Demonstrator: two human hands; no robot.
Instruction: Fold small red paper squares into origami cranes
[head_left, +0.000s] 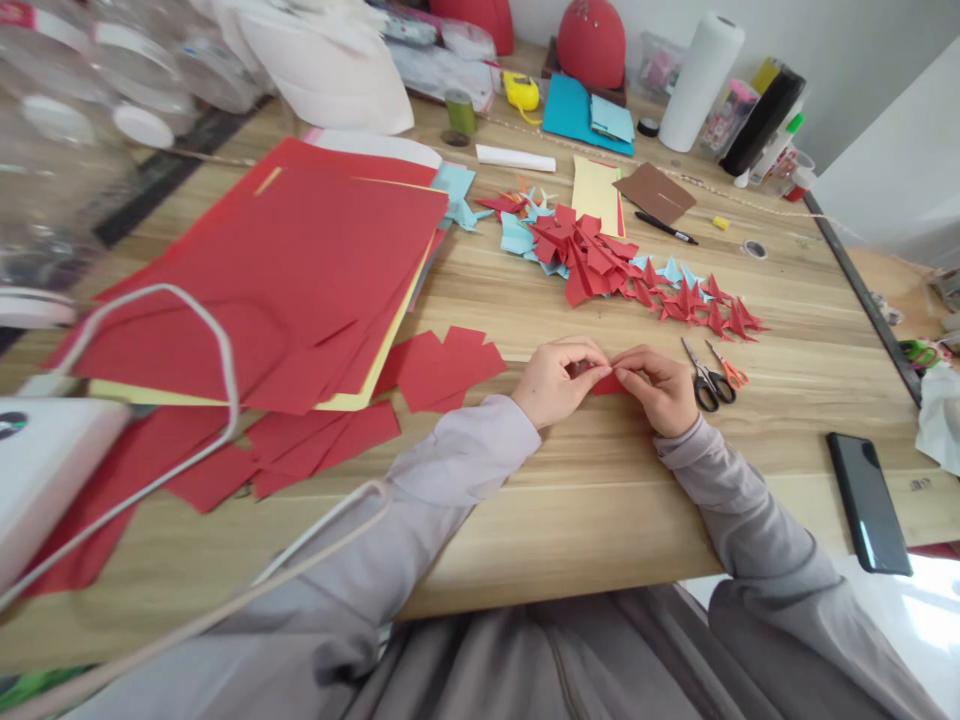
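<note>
Between my hands is a small piece of red paper (609, 384), partly covered by the fingers. My left hand (561, 380) pinches its left side between thumb and fingers. On the other side, my right hand (661, 388) has closed thumb and fingers on the same paper, and the fingertips of both hands almost meet. Just right of my right hand lie black-handled scissors (712, 385) and orange-handled scissors (731, 372). Loose red paper squares (450, 372) lie left of my left hand. Beyond the hands sits a pile of folded red paper shapes (581, 250), with light blue ones among them.
A stack of large red sheets (300, 260) covers the left side, near a white device (52, 470) and cable. A phone (868, 500) lies at the right edge. Farther back are a yellow tape measure (521, 92), a black pen (666, 227) and a white roll (701, 85).
</note>
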